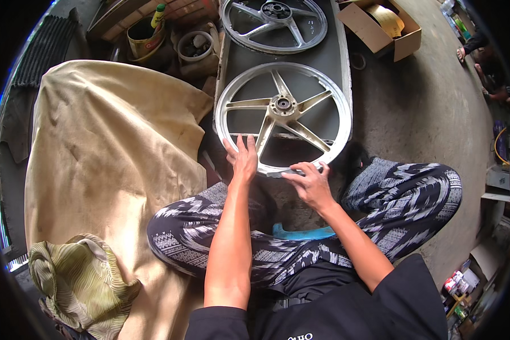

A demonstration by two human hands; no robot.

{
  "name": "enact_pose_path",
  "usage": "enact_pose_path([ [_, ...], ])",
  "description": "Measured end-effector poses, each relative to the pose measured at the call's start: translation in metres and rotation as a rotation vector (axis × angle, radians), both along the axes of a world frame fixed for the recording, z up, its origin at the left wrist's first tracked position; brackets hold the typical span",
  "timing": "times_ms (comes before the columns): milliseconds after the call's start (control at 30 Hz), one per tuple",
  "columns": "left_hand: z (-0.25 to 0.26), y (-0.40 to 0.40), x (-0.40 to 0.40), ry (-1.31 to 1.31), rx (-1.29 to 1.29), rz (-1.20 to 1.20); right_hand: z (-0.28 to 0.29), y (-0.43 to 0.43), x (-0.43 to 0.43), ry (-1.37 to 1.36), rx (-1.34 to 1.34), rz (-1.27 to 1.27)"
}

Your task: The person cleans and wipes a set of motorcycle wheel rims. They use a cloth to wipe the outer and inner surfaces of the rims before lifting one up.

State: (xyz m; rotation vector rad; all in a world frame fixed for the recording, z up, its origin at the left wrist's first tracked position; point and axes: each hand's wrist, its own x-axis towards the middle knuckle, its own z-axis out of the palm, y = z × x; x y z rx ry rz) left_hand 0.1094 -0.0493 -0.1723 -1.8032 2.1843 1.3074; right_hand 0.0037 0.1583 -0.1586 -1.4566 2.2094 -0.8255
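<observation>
A five-spoke alloy motorcycle wheel lies before me, its far part over a grey-topped bench and its near edge above my lap. The spokes look dull and yellowed, while the outer rim is bright silver. My left hand holds the rim at its near left, fingers spread over the edge. At the near edge, my right hand presses a small dark grey piece, perhaps sandpaper, against the rim. My right thumb and the undersides of both hands are partly hidden.
A second spoked wheel lies farther along the bench. Tan cloth covers something at left, with a patterned cloth on it. An open cardboard box stands at right. Another person's hand shows at far right.
</observation>
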Motion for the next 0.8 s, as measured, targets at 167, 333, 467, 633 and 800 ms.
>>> enact_pose_path([
  [167,0.002,0.003,-0.009,0.012,-0.004,-0.021,-0.005,-0.019,0.006,-0.010,-0.069,-0.004],
  [333,-0.005,-0.002,0.001,0.001,-0.002,-0.007,0.002,-0.019,-0.003,-0.051,-0.046,0.079],
  [467,-0.002,-0.002,0.004,0.005,-0.004,0.000,0.003,-0.006,-0.007,-0.056,-0.007,0.013],
  [633,-0.001,0.001,-0.007,0.020,0.005,-0.019,-0.003,-0.034,0.009,-0.049,-0.068,0.050],
  [800,0.000,-0.003,0.005,-0.023,0.009,-0.007,0.007,-0.005,-0.015,-0.061,0.015,0.030],
])
